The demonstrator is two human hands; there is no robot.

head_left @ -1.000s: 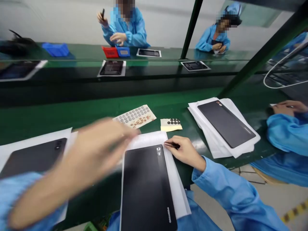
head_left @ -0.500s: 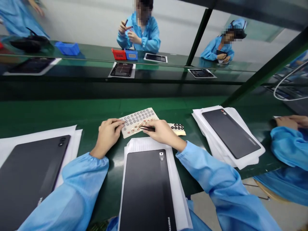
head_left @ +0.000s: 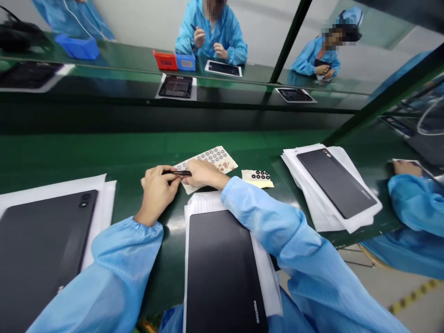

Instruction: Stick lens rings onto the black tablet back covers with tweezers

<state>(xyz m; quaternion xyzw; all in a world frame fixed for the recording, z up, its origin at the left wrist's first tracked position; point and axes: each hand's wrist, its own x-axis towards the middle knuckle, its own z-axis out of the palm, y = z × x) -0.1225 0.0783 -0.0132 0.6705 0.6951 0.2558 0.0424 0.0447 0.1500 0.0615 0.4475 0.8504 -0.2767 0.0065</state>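
The right hand [head_left: 204, 175] sits at the middle of the bench edge, fingers closed around a pair of dark tweezers [head_left: 176, 173], gripping them near the back end. The tweezers point toward 9 o'clock from that hand, and their tips reach across to the fingers of the left hand [head_left: 157, 194]. The left hand is half curled, its fingers bent inward and its back turned up. It is just beside the lower left corner of the sheet of ring stickers [head_left: 211, 162], but I cannot tell whether it has hold of anything.

That sheet lies on the green bench [head_left: 104, 157], at about 1 o'clock from the left hand, with the heel of the right hand over its lower part. A small yellow-backed strip of black rings [head_left: 257, 178] lies at 3 o'clock from the right hand, close by.

A black tablet [head_left: 222, 273] on white paper [head_left: 199, 201] lies at 6 o'clock from the right hand, under the blue right sleeve [head_left: 263, 217]. Another black tablet [head_left: 41, 254] sits at 9 o'clock from the left hand, and a third [head_left: 336, 182] at 3 o'clock on a stack of white sheets [head_left: 312, 203]. A co-worker's hand [head_left: 404, 167] rests near that stack
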